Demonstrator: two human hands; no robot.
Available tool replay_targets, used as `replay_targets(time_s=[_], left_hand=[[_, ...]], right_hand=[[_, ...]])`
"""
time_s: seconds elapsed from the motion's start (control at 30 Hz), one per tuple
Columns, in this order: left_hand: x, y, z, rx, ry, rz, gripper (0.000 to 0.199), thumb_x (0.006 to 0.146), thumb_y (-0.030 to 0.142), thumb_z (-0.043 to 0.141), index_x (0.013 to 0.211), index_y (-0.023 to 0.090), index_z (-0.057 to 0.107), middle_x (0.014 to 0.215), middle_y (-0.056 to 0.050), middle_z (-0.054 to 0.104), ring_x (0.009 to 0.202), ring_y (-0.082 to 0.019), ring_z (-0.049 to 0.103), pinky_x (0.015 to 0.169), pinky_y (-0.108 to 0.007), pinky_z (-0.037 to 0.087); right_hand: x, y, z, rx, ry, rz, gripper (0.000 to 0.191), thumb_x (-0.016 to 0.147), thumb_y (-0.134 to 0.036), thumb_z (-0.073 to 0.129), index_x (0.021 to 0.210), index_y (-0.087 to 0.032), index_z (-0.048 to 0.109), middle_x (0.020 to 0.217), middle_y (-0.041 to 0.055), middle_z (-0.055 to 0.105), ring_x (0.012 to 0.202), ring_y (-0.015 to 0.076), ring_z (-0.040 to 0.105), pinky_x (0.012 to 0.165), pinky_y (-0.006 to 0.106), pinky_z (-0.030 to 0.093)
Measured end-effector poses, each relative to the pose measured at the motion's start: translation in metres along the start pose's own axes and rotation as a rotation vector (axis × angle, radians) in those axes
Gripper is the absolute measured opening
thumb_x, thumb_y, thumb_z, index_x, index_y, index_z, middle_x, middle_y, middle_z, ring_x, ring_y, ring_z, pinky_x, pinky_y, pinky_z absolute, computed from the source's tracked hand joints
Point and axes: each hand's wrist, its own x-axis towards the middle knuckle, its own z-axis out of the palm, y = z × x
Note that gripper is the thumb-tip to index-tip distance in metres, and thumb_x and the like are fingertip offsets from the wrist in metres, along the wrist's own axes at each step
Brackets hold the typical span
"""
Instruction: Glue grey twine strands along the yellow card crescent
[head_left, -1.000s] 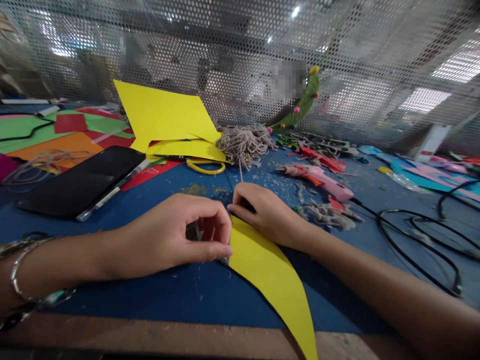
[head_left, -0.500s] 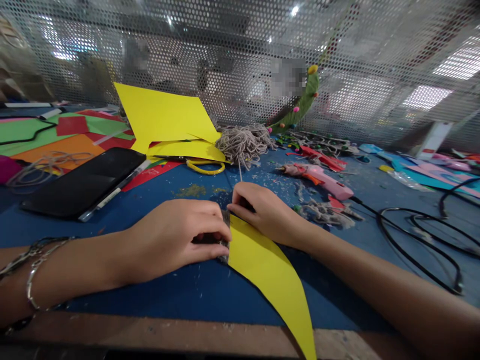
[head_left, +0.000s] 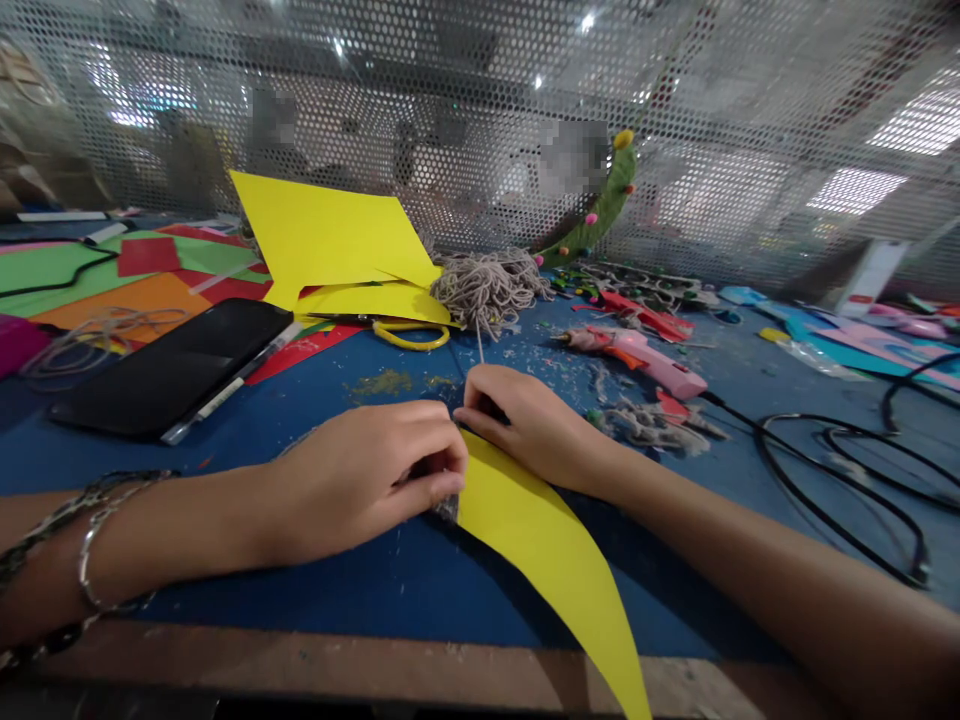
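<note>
A yellow paper crescent [head_left: 540, 530] lies at the middle of the near table edge, its pointed tip hanging past the edge. Grey cord [head_left: 448, 506] is wound around its left part, mostly hidden by my left hand [head_left: 397, 465]. That hand's thumb and fingers are closed in a pinch at the border between cord and bare paper. At the crescent's upper edge is my right hand [head_left: 517, 415], its fingers pinched together. A single grey strand [head_left: 481, 345] runs from a tangled cord pile [head_left: 491, 285] down to the right hand; its fingertips are partly hidden.
Yellow-handled scissors [head_left: 412, 338] lie under yellow paper sheets [head_left: 337, 235]. A black phone [head_left: 180, 365] and coloured paper are at left. Right of my hands are a pink hot glue gun [head_left: 637, 360], its looped black cable [head_left: 832, 510] and cord scraps [head_left: 652, 425]. Behind stands a perforated metal screen [head_left: 465, 120].
My left hand has shifted slightly right and its thumb has moved up onto the paper's border. The crescent's lower tip has swung a little right. My right hand stays put.
</note>
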Motion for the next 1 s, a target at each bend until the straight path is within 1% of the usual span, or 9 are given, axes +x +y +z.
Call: replay_targets(time_s=[0.13, 0.4, 0.57, 0.63, 0.73, 0.8, 0.87, 0.93, 1.0], left_hand=[[0.000, 0.002, -0.004, -0.122, -0.037, 0.001, 0.012, 0.086, 0.021, 0.045, 0.076, 0.017, 0.049, 0.073, 0.002, 0.047, 0.060, -0.008, 0.043, 0.054, -0.018, 0.033], [-0.002, 0.010, -0.008, -0.303, -0.084, 0.081, 0.013, 0.087, 0.020, 0.039, 0.075, 0.016, 0.044, 0.070, 0.002, 0.046, 0.061, -0.009, 0.041, 0.057, -0.020, 0.035], [-0.006, 0.019, -0.011, -0.361, -0.106, 0.158, 0.011, 0.085, 0.018, 0.043, 0.074, 0.017, 0.045, 0.066, 0.003, 0.046, 0.058, -0.009, 0.041, 0.056, -0.019, 0.035], [-0.007, 0.026, -0.012, -0.325, -0.169, 0.195, 0.010, 0.083, 0.016, 0.046, 0.073, 0.016, 0.046, 0.065, 0.003, 0.049, 0.058, -0.009, 0.043, 0.056, -0.019, 0.036], [-0.010, 0.032, -0.011, -0.239, -0.328, 0.293, 0.007, 0.079, 0.013, 0.049, 0.073, 0.016, 0.048, 0.066, 0.002, 0.055, 0.062, -0.010, 0.050, 0.060, -0.020, 0.039], [-0.012, 0.032, -0.009, -0.232, -0.427, 0.352, 0.004, 0.080, 0.016, 0.048, 0.077, 0.016, 0.050, 0.069, 0.001, 0.058, 0.066, -0.011, 0.053, 0.064, -0.021, 0.039], [-0.014, 0.031, -0.009, -0.313, -0.517, 0.370, 0.011, 0.085, 0.023, 0.044, 0.082, 0.016, 0.051, 0.073, -0.002, 0.059, 0.070, -0.013, 0.054, 0.068, -0.022, 0.040], [-0.015, 0.030, -0.012, -0.483, -0.562, 0.338, 0.024, 0.089, 0.033, 0.038, 0.084, 0.015, 0.053, 0.074, -0.005, 0.057, 0.073, -0.015, 0.054, 0.069, -0.022, 0.042], [-0.015, 0.029, -0.016, -0.661, -0.521, 0.285, 0.036, 0.089, 0.040, 0.034, 0.076, 0.015, 0.056, 0.070, -0.004, 0.054, 0.069, -0.014, 0.053, 0.066, -0.021, 0.042]], right_hand=[[0.000, -0.001, 0.000, 0.005, 0.005, 0.005, 0.018, 0.081, -0.021, 0.049, 0.067, -0.018, 0.039, 0.067, -0.0012, 0.047, 0.060, 0.0097, 0.038, 0.057, 0.022, 0.027], [0.000, 0.001, 0.000, 0.009, 0.014, -0.011, 0.017, 0.081, -0.021, 0.049, 0.068, -0.018, 0.040, 0.068, -0.0010, 0.047, 0.061, 0.0097, 0.039, 0.058, 0.022, 0.029], [0.000, -0.001, 0.000, 0.012, 0.017, -0.011, 0.016, 0.081, -0.022, 0.049, 0.068, -0.017, 0.040, 0.068, -0.0008, 0.048, 0.061, 0.0099, 0.039, 0.058, 0.022, 0.030], [0.000, -0.001, 0.000, 0.013, 0.011, -0.011, 0.016, 0.081, -0.021, 0.049, 0.068, -0.017, 0.040, 0.068, -0.0006, 0.047, 0.061, 0.0100, 0.039, 0.058, 0.022, 0.030], [0.000, 0.000, -0.001, 0.013, 0.000, -0.011, 0.016, 0.081, -0.021, 0.049, 0.069, -0.018, 0.040, 0.068, -0.0003, 0.047, 0.062, 0.0103, 0.040, 0.058, 0.022, 0.029], [0.000, 0.001, 0.000, 0.011, -0.005, -0.012, 0.017, 0.082, -0.021, 0.049, 0.069, -0.018, 0.040, 0.069, -0.0001, 0.048, 0.062, 0.0104, 0.040, 0.058, 0.022, 0.030], [0.000, 0.002, 0.000, 0.008, -0.005, -0.014, 0.017, 0.082, -0.022, 0.049, 0.069, -0.018, 0.040, 0.069, 0.0000, 0.048, 0.062, 0.0104, 0.040, 0.058, 0.022, 0.030], [0.000, 0.002, 0.000, 0.006, -0.008, -0.015, 0.017, 0.082, -0.022, 0.049, 0.069, -0.017, 0.040, 0.069, 0.0001, 0.048, 0.062, 0.0103, 0.040, 0.058, 0.022, 0.029], [0.000, 0.002, 0.001, 0.008, -0.008, -0.022, 0.017, 0.082, -0.022, 0.049, 0.069, -0.017, 0.039, 0.069, 0.0001, 0.048, 0.062, 0.0104, 0.040, 0.057, 0.022, 0.029]])
